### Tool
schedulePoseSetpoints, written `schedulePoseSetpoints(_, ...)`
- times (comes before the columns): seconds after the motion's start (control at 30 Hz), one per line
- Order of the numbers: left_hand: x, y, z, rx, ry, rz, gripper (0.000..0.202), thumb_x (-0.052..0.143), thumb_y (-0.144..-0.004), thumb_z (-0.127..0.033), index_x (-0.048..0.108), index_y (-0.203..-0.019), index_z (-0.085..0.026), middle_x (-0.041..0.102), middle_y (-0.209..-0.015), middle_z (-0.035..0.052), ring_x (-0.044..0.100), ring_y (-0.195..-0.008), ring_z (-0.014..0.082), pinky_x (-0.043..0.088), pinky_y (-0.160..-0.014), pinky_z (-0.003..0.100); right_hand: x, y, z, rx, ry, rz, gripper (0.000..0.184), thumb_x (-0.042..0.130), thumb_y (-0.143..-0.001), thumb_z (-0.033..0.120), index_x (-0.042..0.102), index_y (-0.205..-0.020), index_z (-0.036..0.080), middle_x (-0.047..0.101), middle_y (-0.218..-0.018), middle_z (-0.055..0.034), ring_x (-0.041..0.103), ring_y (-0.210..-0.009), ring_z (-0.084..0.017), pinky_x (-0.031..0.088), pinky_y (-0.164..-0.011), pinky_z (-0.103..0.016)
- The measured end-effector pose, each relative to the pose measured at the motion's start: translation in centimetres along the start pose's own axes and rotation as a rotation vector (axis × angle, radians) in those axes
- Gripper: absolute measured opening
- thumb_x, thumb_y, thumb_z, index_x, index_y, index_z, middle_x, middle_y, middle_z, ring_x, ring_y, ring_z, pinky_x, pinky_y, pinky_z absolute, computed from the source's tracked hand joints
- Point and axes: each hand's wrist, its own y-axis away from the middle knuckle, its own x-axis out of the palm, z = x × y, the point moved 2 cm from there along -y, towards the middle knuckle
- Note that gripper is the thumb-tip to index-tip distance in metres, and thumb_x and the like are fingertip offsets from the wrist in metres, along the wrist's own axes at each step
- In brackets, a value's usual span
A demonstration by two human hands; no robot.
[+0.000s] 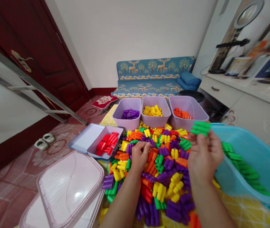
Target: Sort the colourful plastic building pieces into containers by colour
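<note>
A heap of plastic tube blocks (pixel 160 164) in purple, yellow, orange, red and green covers the table in front of me. My left hand (pixel 139 155) lies palm down on the heap with its fingers curled onto blocks near the middle; what they grip I cannot make out. My right hand (pixel 204 155) is raised above the heap's right side and pinches a green block (pixel 200 128) at its fingertips, beside the blue tub (pixel 263 164) that holds several green blocks.
Three lilac bins stand behind the heap: purple blocks (pixel 130 113), yellow blocks (pixel 152 110), orange blocks (pixel 182 113). A tray of red blocks (pixel 106 142) sits at left. Clear lids (pixel 70 186) lie at front left. A sofa, a dark door and white cabinets surround the table.
</note>
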Motion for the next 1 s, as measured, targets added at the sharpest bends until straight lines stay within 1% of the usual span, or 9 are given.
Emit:
schedulePoseSetpoints(0.07,0.0,0.0,0.0,-0.003,0.001,-0.005,0.029,0.052,-0.086,-0.034,0.070,-0.071,-0.016,0.066,-0.067,0.0027,0.061,-0.069,0.0160,0.046,-0.069,0.027,-0.7,-0.8,1.0,-0.072,-0.177,-0.119,0.019,0.060,-0.082,0.025,0.060,-0.101,0.021,0.064,-0.105,-0.0023,0.063,-0.096,-0.014,0.047,-0.092,-0.035)
schedulePoseSetpoints(0.13,0.1,0.1,0.0,-0.002,-0.004,-0.005,0.029,0.053,-0.086,-0.034,0.069,-0.071,-0.016,0.066,-0.066,0.0027,0.061,-0.069,0.0160,0.046,-0.069,0.027,-1.3,-1.4,0.9,-0.027,-0.230,-0.124,0.018,0.057,-0.083,0.028,0.060,-0.100,0.021,0.064,-0.107,-0.0036,0.062,-0.102,-0.015,0.046,-0.094,-0.036)
schedulePoseSetpoints(0.23,0.1,0.1,-0.1,-0.001,-0.015,-0.003,0.028,0.053,-0.086,-0.033,0.069,-0.071,-0.015,0.066,-0.068,0.0031,0.061,-0.070,0.0163,0.046,-0.069,0.027,-2.2,-1.9,-1.0,0.111,-0.031,-0.051,0.025,0.058,-0.081,0.034,0.063,-0.102,0.021,0.064,-0.109,-0.0055,0.063,-0.095,-0.018,0.050,-0.082,-0.036)
schedulePoseSetpoints(0.33,0.1,0.0,-0.1,-0.003,-0.022,-0.002,0.027,0.053,-0.086,-0.033,0.069,-0.073,-0.015,0.066,-0.068,0.0035,0.060,-0.070,0.0166,0.046,-0.070,0.027,-2.9,-2.1,-3.9,0.166,0.392,0.214,0.030,0.061,-0.077,0.037,0.066,-0.100,0.019,0.067,-0.100,-0.0069,0.063,-0.089,-0.021,0.049,-0.078,-0.037)
schedulePoseSetpoints(0.43,0.0,0.0,0.0,-0.008,-0.022,-0.001,0.027,0.053,-0.086,-0.034,0.069,-0.073,-0.015,0.066,-0.068,0.0034,0.060,-0.070,0.0166,0.045,-0.069,0.027,-3.2,-1.8,-5.8,0.045,0.846,0.538,0.035,0.066,-0.071,0.031,0.067,-0.103,0.020,0.066,-0.102,-0.0090,0.061,-0.088,-0.024,0.046,-0.083,-0.041)
schedulePoseSetpoints(0.57,0.1,0.0,0.0,0.003,-0.032,0.005,0.027,0.052,-0.086,-0.033,0.069,-0.073,-0.016,0.067,-0.069,0.0034,0.060,-0.071,0.0165,0.045,-0.070,0.027,-2.4,-0.5,-5.9,-0.020,1.167,0.715,0.034,0.063,-0.074,0.027,0.066,-0.109,0.026,0.063,-0.101,-0.0073,0.060,-0.072,-0.020,0.046,-0.071,-0.035)
schedulePoseSetpoints(0.8,0.1,0.0,0.1,-0.002,-0.039,0.026,0.028,0.051,-0.088,-0.034,0.070,-0.077,-0.016,0.067,-0.071,0.0035,0.061,-0.071,0.0163,0.045,-0.069,0.027,1.3,3.0,-5.0,0.092,0.774,0.998,0.016,0.059,-0.076,0.023,0.068,-0.090,0.022,0.067,-0.089,-0.0033,0.062,-0.078,-0.018,0.047,-0.071,-0.030)
schedulePoseSetpoints(0.9,0.0,0.0,0.0,-0.013,-0.014,0.024,0.034,0.045,-0.091,-0.036,0.070,-0.080,-0.015,0.067,-0.073,0.0036,0.061,-0.073,0.0161,0.045,-0.070,0.026,1.8,3.4,-4.7,0.273,0.571,0.886,0.015,0.060,-0.078,0.028,0.064,-0.090,0.020,0.067,-0.079,-0.0022,0.063,-0.067,-0.016,0.049,-0.062,-0.029)
schedulePoseSetpoints(1.0,-0.1,0.1,-0.2,-0.003,-0.012,0.042,0.039,0.041,-0.093,-0.038,0.070,-0.081,-0.015,0.067,-0.074,0.0038,0.061,-0.075,0.0162,0.045,-0.071,0.027,1.8,3.4,-4.2,0.479,0.303,0.666,0.025,0.059,-0.080,0.040,0.057,-0.094,0.020,0.064,-0.067,0.0010,0.060,-0.052,-0.013,0.048,-0.051,-0.025)
